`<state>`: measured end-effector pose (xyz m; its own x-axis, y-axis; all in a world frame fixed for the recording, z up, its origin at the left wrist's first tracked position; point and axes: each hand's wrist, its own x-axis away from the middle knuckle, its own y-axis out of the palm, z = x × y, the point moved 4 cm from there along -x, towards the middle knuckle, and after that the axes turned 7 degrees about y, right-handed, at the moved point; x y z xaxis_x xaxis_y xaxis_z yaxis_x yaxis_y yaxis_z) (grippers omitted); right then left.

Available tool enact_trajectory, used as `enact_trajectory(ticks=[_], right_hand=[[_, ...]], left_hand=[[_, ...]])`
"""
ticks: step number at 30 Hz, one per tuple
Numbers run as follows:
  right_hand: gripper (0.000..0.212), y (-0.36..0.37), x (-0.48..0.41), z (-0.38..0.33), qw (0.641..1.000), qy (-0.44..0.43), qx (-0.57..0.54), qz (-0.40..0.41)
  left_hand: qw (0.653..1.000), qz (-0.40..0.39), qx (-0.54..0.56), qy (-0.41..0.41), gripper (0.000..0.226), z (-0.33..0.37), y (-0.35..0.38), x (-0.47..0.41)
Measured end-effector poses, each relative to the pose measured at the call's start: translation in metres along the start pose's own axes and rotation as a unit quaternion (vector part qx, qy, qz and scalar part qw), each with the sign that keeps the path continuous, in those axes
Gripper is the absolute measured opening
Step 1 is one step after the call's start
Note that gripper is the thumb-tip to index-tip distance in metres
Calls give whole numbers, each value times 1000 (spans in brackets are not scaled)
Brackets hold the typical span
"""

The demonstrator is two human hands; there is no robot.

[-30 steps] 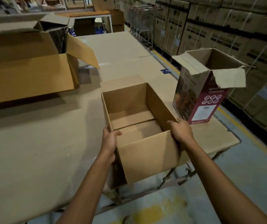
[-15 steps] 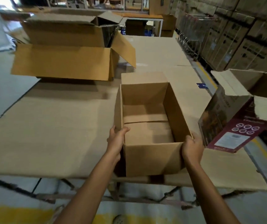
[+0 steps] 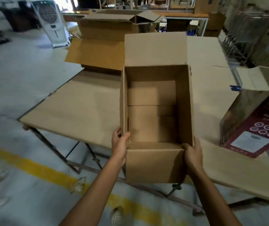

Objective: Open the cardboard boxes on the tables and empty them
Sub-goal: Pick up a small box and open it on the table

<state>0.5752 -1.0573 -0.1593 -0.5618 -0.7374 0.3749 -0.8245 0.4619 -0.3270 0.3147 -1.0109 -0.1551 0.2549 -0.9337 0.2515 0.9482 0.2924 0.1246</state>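
An open plain cardboard box (image 3: 155,162) with nothing inside is held up in front of me, past the near edge of the table (image 3: 81,108). My left hand (image 3: 120,146) grips its near left corner, thumb hooked over the rim. My right hand (image 3: 193,152) grips the near right corner, thumb over the rim. The box's far flap stands up. A larger open cardboard box (image 3: 101,51) lies on the table behind it. A printed maroon box (image 3: 252,128) with torn top flaps stands at the right.
The table is covered with cardboard sheets and stands on a metal folding frame (image 3: 75,162). A white air cooler (image 3: 50,22) stands on the floor at the back left. A yellow line (image 3: 37,168) runs across the floor. Stacked cartons (image 3: 261,30) line the right side.
The box has come up off the table and toward me, beyond the table edge. My view has swung left, showing the floor and the cooler. Both hands keep their grip on the corners.
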Motion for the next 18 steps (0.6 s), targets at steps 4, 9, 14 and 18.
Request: enact_trajectory(ticks=[4,9,14,18], right_hand=[[70,45,33,-5,997,-19,-12,-70],[66,119,73,-22,988,-47,7,-147],[63,226,131,-39,973,-73,43,-217],[62,324,192,-43,952,-97,81,-278]], left_hand=[[998,61,14,19,60,10,-58,4],[989,138,49,5,68,16,-153,2],[977,192,93,-25,45,28,-268,8],[972,207,105,-24,40,44,-366,19]])
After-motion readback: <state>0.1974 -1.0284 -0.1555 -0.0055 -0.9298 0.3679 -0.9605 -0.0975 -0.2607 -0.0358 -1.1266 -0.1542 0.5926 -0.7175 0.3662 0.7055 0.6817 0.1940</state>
